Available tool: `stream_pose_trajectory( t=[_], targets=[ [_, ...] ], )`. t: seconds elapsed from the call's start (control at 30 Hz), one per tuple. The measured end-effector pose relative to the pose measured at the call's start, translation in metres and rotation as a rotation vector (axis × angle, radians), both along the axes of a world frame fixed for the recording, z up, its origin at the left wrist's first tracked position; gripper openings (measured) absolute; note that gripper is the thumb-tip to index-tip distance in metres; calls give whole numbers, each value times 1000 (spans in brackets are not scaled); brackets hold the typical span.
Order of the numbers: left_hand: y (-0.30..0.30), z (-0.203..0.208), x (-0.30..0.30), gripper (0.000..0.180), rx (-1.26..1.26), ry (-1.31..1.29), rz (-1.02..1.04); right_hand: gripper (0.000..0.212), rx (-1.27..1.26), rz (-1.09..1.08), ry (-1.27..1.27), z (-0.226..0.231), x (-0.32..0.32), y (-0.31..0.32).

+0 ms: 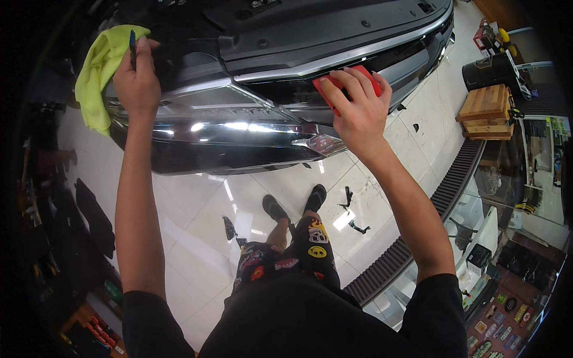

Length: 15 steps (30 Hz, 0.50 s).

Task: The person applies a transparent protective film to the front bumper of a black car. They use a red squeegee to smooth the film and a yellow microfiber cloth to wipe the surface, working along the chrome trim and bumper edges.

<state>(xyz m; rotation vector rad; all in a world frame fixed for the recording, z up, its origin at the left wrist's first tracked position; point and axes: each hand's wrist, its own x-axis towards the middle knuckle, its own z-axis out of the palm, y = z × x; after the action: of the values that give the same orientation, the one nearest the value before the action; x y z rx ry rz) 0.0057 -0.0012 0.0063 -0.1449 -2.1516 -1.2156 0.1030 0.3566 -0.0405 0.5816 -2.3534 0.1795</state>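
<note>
My left hand (138,80) is raised at the front corner of a black car (197,156), its fingers closed round a slim dark pen-like tool (132,49) that points up. Beside it a yellow-green cloth (95,77) drapes over the car's edge. Farther right, my right hand (360,110) grips a flat red pad (364,77), pressed against the dark trim between the chrome strips of the grille (310,73). The fingers lie over the pad's face and hide part of it. A clear headlight (203,98) sits between the two hands.
Loose black plastic pieces (358,227) lie on the white tiled floor (197,238) around my feet. A dark ribbed drain grate (388,262) runs along the right. Wooden boxes (484,107) and a black bin (486,73) stand at the far right.
</note>
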Motion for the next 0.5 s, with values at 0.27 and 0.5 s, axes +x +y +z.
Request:
stream_pose_trajectory(
  t=[0.27,0.5],
  targets=[
    [4,2,2,34,-10,-23,26,52,-20,11,-43,8,-10,-5],
    [-1,0,2,34,30,-14,0,54,-13,9,-77,8,-1,5]
  ],
)
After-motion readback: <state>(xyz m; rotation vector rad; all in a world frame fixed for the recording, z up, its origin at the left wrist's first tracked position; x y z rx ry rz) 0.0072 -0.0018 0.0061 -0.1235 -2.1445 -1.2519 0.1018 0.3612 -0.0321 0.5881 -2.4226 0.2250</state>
